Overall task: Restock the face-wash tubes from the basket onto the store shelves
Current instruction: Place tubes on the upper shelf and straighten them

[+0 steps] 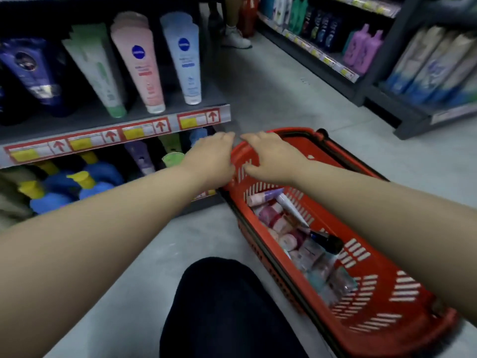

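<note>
A red basket (402,316) sat on the grey floor (271,94) at about four o'clock from where the person crouched, its long side running away toward twelve. Inside lay a heap of face-wash tubes (286,226), mostly pink and white, with a pale lilac one (264,196) at the far end, a white one (290,206) slanting across the pile and a dark-capped bottle (329,242) lying on top; they were too jumbled and blurred to count. Both hands met at the basket's far rim, near twelve o'clock. The left hand (210,158) lay just outside that rim with fingers curled downward, and whether it gripped anything could not be told. The right hand (268,157) rested over the rim with fingers loosely together and the thumb tucked below, holding no tube. At ten o'clock the upper shelf (144,109) carried four front rows of tubes standing cap-down: dark blue (33,73), pale green (95,71), pink (142,60) and light blue (184,58). Four red-framed price tags (129,133) ran along its edge. The lower shelf held blue bottles with yellow caps (85,177), partly hidden by the left forearm. A dark-clad knee (222,306) filled six o'clock. At two o'clock, across the aisle, stood more shelving with purple bottles (361,51), and someone's white shoe (236,37) showed at twelve.
</note>
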{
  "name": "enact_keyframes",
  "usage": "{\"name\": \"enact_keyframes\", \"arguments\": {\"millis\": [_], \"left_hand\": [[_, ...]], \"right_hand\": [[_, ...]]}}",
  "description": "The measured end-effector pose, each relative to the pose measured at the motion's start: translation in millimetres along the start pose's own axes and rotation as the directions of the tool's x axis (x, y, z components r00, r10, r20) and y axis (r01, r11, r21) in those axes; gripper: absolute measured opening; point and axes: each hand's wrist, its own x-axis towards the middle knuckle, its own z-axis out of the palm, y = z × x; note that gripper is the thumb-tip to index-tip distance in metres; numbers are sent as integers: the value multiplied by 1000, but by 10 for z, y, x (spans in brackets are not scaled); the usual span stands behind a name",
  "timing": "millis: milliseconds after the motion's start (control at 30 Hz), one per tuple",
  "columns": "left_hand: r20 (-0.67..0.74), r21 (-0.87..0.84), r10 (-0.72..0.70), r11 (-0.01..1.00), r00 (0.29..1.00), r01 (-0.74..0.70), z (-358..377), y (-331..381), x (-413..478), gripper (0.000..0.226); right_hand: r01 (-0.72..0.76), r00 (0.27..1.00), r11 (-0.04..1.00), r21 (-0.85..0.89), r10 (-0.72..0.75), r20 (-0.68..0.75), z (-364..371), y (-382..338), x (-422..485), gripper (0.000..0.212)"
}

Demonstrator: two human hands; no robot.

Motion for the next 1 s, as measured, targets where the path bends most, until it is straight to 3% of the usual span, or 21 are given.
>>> {"name": "enact_keyframes", "arguments": {"millis": [233, 433, 533, 633, 700, 767, 867, 1000], "left_hand": [[147, -19, 114, 993, 982, -113, 621, 635, 186, 52], [353, -22, 185, 982, 917, -190, 1131, 927, 302, 30], [563, 25, 206, 964, 800, -266, 1330, 1082, 335, 34], [819, 125, 125, 914, 560, -387, 1536, 1200, 332, 34], [901, 176, 38, 877, 431, -446, 1698, 1198, 319, 41], [936, 199, -17, 849, 352, -490, 1822, 1168, 317, 35], [951, 209, -52, 835, 304, -510, 1852, 1163, 353, 21], [950, 164, -8, 863, 311, -478, 1871, 1157, 375, 43]], "right_hand": [[-218, 972, 974, 56, 212, 106, 412, 649, -528, 70], [-343, 928, 922, 177, 305, 212, 890, 852, -883, 47], [-416, 885, 886, 205, 343, 314, 1199, 907, -1022, 43], [-493, 811, 849, 193, 367, 456, 1481, 932, -1125, 23], [-556, 749, 814, 169, 403, 526, 1685, 947, -1182, 34], [-618, 689, 772, 149, 441, 575, 1874, 947, -1237, 44], [-630, 639, 763, 142, 407, 653, 2104, 936, -1263, 35], [-594, 663, 786, 171, 359, 657, 2145, 896, -1260, 37]]}}
